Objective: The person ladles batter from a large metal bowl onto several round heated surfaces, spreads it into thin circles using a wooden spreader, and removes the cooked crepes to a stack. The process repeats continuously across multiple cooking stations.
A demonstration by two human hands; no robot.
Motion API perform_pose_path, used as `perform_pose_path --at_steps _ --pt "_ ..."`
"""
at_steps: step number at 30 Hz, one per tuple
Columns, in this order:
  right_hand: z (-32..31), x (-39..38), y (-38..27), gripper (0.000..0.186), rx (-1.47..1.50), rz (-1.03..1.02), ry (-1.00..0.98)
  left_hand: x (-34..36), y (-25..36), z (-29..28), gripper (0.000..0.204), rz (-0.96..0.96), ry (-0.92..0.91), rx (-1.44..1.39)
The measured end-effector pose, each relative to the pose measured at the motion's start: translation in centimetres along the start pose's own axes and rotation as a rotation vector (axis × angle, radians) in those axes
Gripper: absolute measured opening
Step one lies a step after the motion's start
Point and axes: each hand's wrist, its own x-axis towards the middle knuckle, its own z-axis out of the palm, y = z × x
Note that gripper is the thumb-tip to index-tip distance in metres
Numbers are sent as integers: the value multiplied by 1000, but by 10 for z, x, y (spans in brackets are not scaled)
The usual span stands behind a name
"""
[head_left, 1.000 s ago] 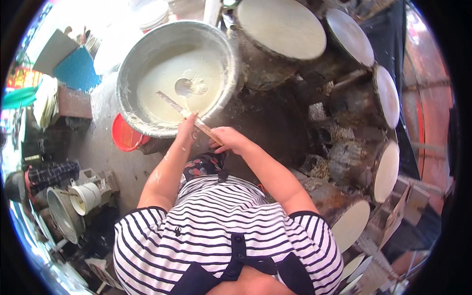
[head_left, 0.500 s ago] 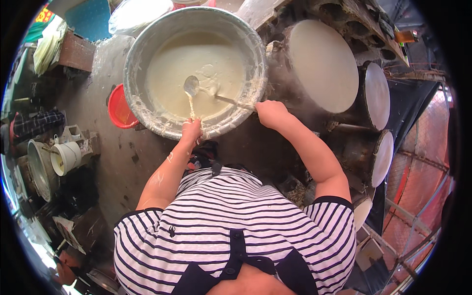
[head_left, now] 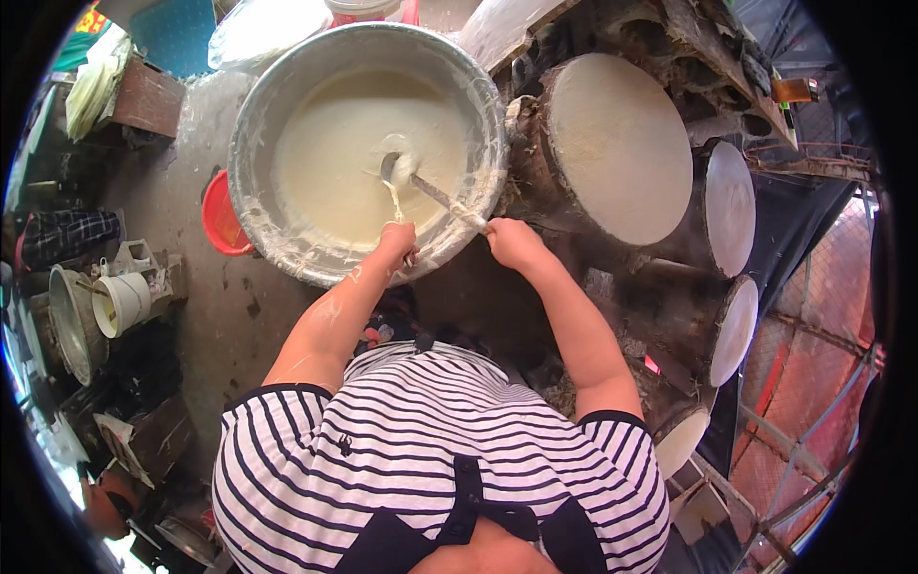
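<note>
A large metal basin (head_left: 244, 182) of pale, thick batter (head_left: 335, 143) stands in front of me, its inner wall smeared with dried or wet residue. My left hand (head_left: 397, 241) is closed round the handle of a batter-coated spoon (head_left: 390, 172), whose bowl is tilted on edge at the batter's surface. My right hand (head_left: 514, 244), at the basin's near right rim, grips a long-handled utensil (head_left: 448, 202) caked with batter. Its far end is buried under a lump of batter beside the spoon, so its shape is hidden. Batter streaks my left forearm.
To the right are several round, pale flat surfaces, the largest a big disc (head_left: 626, 148) close to the basin. A red tub (head_left: 222, 215) sits at the basin's left. Farther left stand a white bucket (head_left: 124, 304) and a metal pan (head_left: 76, 325). A wooden board (head_left: 502, 29) leans behind.
The spoon has turned from face-up to edge-on and moved right, close to the other utensil's end. My left hand has shifted right and my right hand slightly left and down.
</note>
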Motion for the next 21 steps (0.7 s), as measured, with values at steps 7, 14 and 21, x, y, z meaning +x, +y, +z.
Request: perform_pose_path --at_steps 7,14,21 --pt "-3 -14 30 21 122 -207 -1 3 3 -8 16 -146 -467 -640" --pt "-96 -80 48 20 65 -468 169 -117 35 3 18 118 -800 -1072" --pt "-243 -181 10 28 -25 -651 402 -295 96 -18 30 703 -741 -781"
